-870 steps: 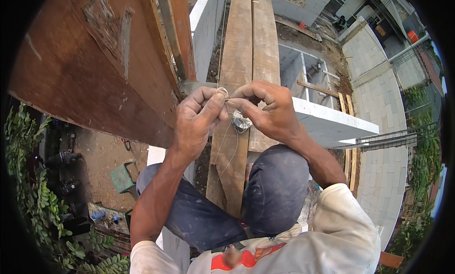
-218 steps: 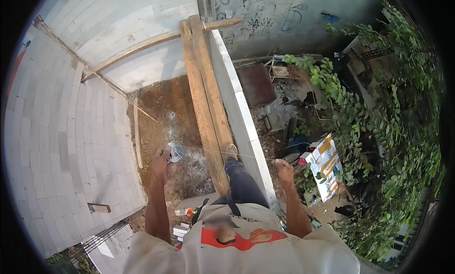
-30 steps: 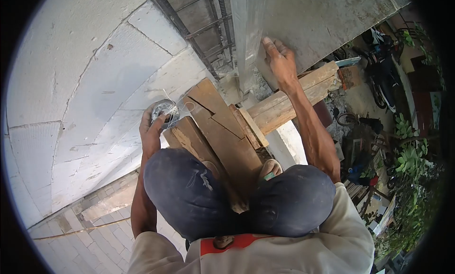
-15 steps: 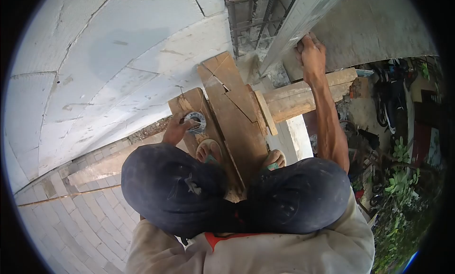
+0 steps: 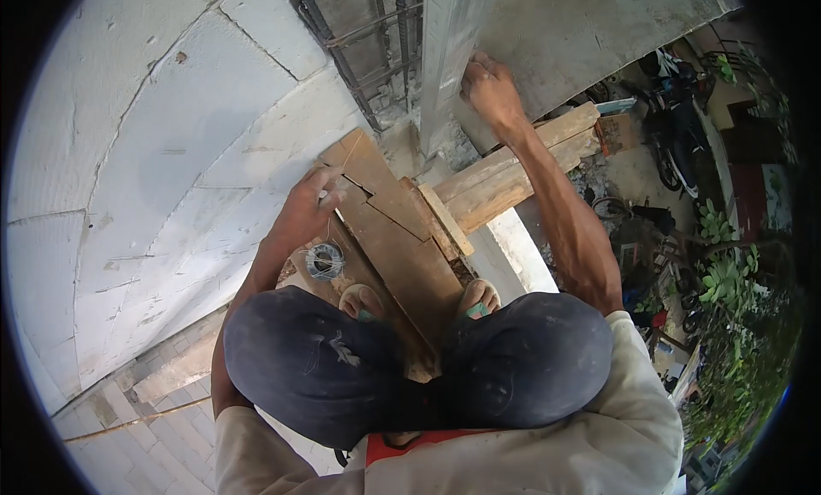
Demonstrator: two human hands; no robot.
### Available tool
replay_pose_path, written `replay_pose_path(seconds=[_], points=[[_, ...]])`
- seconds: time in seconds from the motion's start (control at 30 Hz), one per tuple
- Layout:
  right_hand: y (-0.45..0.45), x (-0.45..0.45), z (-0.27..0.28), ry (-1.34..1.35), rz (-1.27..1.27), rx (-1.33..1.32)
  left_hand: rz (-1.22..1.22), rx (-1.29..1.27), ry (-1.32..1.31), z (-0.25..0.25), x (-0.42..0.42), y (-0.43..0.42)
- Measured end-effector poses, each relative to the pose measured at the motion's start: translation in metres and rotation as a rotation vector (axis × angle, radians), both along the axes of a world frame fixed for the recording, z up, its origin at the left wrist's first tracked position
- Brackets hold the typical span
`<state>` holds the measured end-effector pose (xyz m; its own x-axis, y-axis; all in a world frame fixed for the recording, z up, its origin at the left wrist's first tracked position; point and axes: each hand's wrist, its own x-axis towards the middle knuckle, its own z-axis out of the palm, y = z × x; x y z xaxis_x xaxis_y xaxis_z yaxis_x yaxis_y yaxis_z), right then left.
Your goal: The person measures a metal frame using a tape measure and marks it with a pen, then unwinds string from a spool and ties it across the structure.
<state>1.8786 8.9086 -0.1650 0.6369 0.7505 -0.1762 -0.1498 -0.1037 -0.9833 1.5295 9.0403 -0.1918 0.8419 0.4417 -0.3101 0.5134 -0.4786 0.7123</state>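
My left hand is raised above the wooden planks, fingers pinched together on a thin strand of wire or string. Below it, a grey coil of thin wire lies on the left plank; a strand rises from the coil toward the hand. My right hand reaches forward with curled fingers gripping the edge of a pale upright board. Its fingertips are partly hidden. Both my feet, in sandals, rest on the planks below my bent knees.
A pale block wall rises on the left. Rebar stands in the column gap beside the board. A timber beam juts right over a drop, with a motorcycle and plants far below. Paving lies lower left.
My left hand has left the coil and moved up and forward, drawing a strand. My right hand stays on the upright board. The view has turned slightly to the right.
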Motion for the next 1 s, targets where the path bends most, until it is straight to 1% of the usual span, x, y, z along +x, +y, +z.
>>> replay_pose_path(seconds=[0.03,0.07,0.1,0.13,0.17,0.2,0.27,0.3,0.33,0.37,0.4,0.43,0.47,0.5,0.53,0.57,0.63,0.67,0.7,0.73,0.77,0.83,0.87,0.93,1.0], points=[[0.002,0.004,-0.004,-0.006,-0.008,0.004,0.010,-0.061,-0.032,0.012,0.027,0.004],[0.005,0.011,-0.010,-0.254,0.078,-0.180,0.017,-0.123,-0.064,0.018,0.052,0.008],[0.007,0.018,-0.015,-0.499,0.159,-0.368,0.001,-0.119,-0.072,0.021,0.076,0.013],[0.010,0.026,-0.020,-0.504,0.137,-0.368,-0.002,-0.232,-0.143,0.023,0.101,0.018],[0.014,0.030,-0.021,-0.469,0.211,-0.375,-0.010,-0.347,-0.211,0.024,0.124,0.021],[0.017,0.035,-0.023,-0.431,0.283,-0.382,-0.036,-0.346,-0.213,0.026,0.145,0.022],[0.011,0.031,-0.002,-0.555,0.349,-0.397,0.085,-0.541,-0.203,0.018,0.180,0.025],[0.011,0.028,0.003,-0.357,0.290,-0.349,0.056,-0.644,-0.239,0.012,0.192,0.029],[0.013,0.030,0.003,-0.161,0.229,-0.295,0.029,-0.638,-0.235,-0.002,0.200,0.035],[0.016,0.036,-0.004,-0.074,0.221,-0.261,-0.036,-0.574,-0.250,-0.019,0.206,0.042],[0.013,0.035,0.009,-0.077,0.199,-0.257,-0.098,-0.513,-0.267,-0.035,0.212,0.049],[0.006,0.027,0.030,0.003,0.193,-0.227,-0.131,-0.485,-0.277,-0.039,0.220,0.049],[0.005,0.028,0.031,0.046,0.204,-0.196,-0.164,-0.458,-0.287,-0.040,0.227,0.047],[0.003,0.029,0.033,0.089,0.214,-0.167,-0.012,-0.763,-0.405,-0.044,0.235,0.041],[0.002,0.029,0.036,0.133,0.224,-0.138,0.067,-0.918,-0.457,-0.044,0.238,0.038],[0.000,0.028,0.040,0.117,0.221,-0.137,0.148,-1.071,-0.513,-0.045,0.241,0.035],[-0.004,0.031,0.045,0.101,0.214,-0.136,0.142,-1.038,-0.532,-0.044,0.243,0.033],[-0.006,0.034,0.047,0.088,0.278,-0.148,0.138,-1.038,-0.531,-0.042,0.245,0.034],[-0.007,0.037,0.048,0.075,0.342,-0.160,0.073,-0.927,-0.515,-0.040,0.245,0.036],[-0.006,0.038,0.045,0.076,0.334,-0.156,0.007,-0.816,-0.496,-0.042,0.246,0.040],[-0.003,0.038,0.040,0.073,0.300,-0.169,-0.003,-0.816,-0.490,-0.045,0.246,0.042],[0.002,0.039,0.025,0.073,0.244,-0.179,0.214,-0.525,-0.379,-0.053,0.247,0.046],[0.006,0.041,0.016,0.025,0.244,-0.196,0.195,-0.527,-0.371,-0.056,0.247,0.047],[0.013,0.043,0.008,-0.023,0.228,-0.212,0.117,-0.428,-0.451,-0.062,0.246,0.052],[0.018,0.043,0.012,-0.246,0.192,-0.423,0.077,-0.331,-0.408,-0.051,0.244,0.055]])
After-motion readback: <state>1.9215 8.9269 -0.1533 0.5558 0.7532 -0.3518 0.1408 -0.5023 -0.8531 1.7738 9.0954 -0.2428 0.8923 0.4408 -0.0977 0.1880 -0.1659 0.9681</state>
